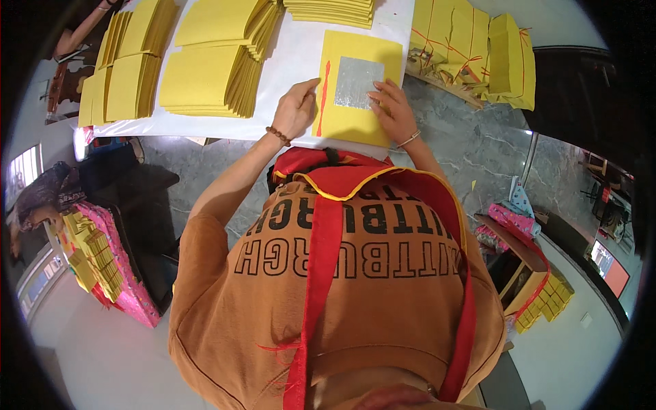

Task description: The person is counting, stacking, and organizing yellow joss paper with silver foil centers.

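Note:
In front of me a yellow sheet of paper (pixel 355 126) lies flat on the white-covered table. It bears a silver foil square (pixel 355 75) and a narrow red strip (pixel 324 96) along its left side. My left hand (pixel 297 109), with a beaded bracelet, is at the sheet's left edge, fingers curled together on that edge; its fingertips are partly hidden. My right hand (pixel 395 113), wearing a thin bangle, rests on the right side of the sheet. Its fingers are apart, with the tips touching the foil's right edge.
Stacks of folded yellow paper (pixel 205 78) fill the table's left, with another stack (pixel 331 10) at the far edge. Red-tied yellow bundles (pixel 451 34) stand at the right. More yellow bundles sit in a pink-lined box (pixel 123 266) at lower left, near another person's arm (pixel 41 215).

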The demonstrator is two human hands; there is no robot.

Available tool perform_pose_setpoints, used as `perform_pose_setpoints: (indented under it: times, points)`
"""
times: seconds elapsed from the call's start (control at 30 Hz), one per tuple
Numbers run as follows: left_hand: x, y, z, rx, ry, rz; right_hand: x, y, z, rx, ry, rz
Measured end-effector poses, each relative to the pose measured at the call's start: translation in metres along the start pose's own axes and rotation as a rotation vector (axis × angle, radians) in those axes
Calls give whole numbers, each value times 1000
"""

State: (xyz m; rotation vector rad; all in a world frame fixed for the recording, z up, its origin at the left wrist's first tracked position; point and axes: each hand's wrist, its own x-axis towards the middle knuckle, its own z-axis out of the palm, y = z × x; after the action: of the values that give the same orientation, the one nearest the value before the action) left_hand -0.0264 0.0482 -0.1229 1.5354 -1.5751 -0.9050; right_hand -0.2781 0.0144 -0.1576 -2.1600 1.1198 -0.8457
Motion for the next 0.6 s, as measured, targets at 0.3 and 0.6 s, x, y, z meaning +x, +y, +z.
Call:
perform_pose_setpoints:
  times: [0.3, 0.6]
  points:
    - [-22, 22, -12, 381, -294, 502, -2, 2, 1, 6, 33, -4]
    - [-22, 9, -6, 509, -413, 681, -1, 9, -2, 141, -14, 24]
